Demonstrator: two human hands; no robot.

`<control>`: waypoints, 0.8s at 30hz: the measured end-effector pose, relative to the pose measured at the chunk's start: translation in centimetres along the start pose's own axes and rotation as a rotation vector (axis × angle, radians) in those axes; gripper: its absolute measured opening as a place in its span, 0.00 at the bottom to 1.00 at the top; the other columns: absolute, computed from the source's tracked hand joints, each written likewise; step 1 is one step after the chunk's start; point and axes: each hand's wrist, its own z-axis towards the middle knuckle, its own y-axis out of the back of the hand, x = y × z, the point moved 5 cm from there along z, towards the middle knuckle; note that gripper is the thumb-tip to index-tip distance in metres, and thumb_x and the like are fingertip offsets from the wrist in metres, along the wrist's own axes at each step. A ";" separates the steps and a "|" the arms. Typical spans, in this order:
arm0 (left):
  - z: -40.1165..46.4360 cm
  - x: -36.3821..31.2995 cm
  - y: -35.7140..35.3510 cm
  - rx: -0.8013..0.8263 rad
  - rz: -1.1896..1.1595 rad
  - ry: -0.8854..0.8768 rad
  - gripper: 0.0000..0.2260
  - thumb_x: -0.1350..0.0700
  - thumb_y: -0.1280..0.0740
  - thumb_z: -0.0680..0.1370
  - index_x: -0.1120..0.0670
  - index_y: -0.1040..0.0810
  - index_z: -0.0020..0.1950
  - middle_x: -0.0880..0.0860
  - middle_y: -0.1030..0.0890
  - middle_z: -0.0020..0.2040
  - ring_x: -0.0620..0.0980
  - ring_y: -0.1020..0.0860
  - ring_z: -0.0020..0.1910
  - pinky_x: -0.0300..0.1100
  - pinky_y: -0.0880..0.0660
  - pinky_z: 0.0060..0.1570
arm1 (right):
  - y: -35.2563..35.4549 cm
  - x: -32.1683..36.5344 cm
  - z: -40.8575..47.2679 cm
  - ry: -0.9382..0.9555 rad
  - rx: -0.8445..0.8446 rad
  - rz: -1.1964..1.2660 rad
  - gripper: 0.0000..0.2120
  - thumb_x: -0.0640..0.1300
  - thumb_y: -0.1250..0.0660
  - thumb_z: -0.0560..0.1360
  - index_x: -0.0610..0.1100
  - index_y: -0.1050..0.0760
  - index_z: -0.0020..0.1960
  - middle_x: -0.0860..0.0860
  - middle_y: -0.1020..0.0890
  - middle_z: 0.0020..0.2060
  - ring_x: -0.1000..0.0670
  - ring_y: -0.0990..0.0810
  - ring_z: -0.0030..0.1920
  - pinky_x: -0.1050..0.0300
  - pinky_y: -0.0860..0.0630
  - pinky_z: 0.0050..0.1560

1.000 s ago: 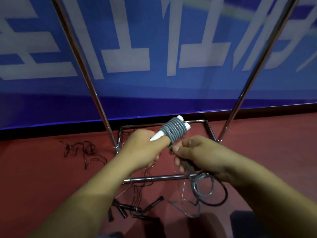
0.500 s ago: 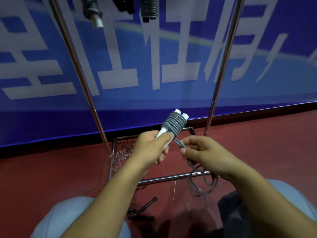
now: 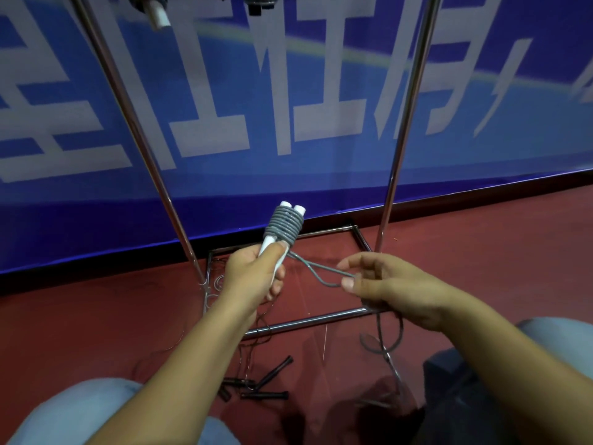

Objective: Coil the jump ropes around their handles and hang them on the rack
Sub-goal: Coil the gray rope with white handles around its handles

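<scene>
Jump ropes counted, largest item first. Rack [image 3: 405, 130]: one, chrome, two slanted uprights and a rectangular floor frame, standing beyond both sets of fingers, against a blue banner [image 3: 321, 91] with white characters. Hung at top edge of view, above the fingers: at least two wound bundles, one with a white handle end [image 3: 156, 15], one dark [image 3: 260, 3]; both cropped, count not certain.

Left hand [image 3: 255, 277]: clenched round two white handles [image 3: 287, 224] held side by side, tips pointing up and away. Grey rope [image 3: 284, 228] wound in tight turns round both handles, just above the left fingers.

Right hand [image 3: 390, 285]: thumb and fingertips pinching a loop of the grey rope [image 3: 321, 274], drawn out sideways from the coil base toward the right fingers. Remaining grey slack [image 3: 382, 340] hanging below the right hand to the red floor [image 3: 96, 332].

Below the fingers, on the floor: black handles [image 3: 263, 385], four or so visible, thin dark cord tangled among them; number of ropes cannot be told.
</scene>
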 end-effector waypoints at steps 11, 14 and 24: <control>1.2 3.1 1.6 -0.018 0.040 0.059 0.11 0.54 0.33 0.79 0.56 0.24 0.39 0.53 0.26 0.27 0.47 0.32 0.20 0.35 0.39 0.20 | 2.0 -1.3 0.8 -0.012 -0.304 -0.216 0.16 0.45 0.33 0.79 0.33 0.21 0.41 0.45 0.19 0.31 0.61 0.28 0.23 0.71 0.34 0.23; 1.6 2.8 2.0 -0.051 0.011 0.042 0.10 0.53 0.32 0.79 0.56 0.23 0.39 0.53 0.25 0.28 0.47 0.32 0.21 0.35 0.39 0.21 | 2.5 -1.3 1.3 0.022 -0.409 -0.272 0.19 0.48 0.33 0.79 0.33 0.20 0.39 0.54 0.22 0.23 0.60 0.32 0.20 0.70 0.36 0.22; 2.4 3.2 4.0 -0.176 0.007 0.071 0.11 0.53 0.32 0.79 0.59 0.23 0.40 0.54 0.25 0.29 0.46 0.32 0.20 0.35 0.38 0.19 | 4.6 -4.6 2.8 -0.033 -0.562 0.036 0.18 0.50 0.41 0.84 0.38 0.27 0.43 0.42 0.20 0.31 0.47 0.24 0.26 0.53 0.26 0.31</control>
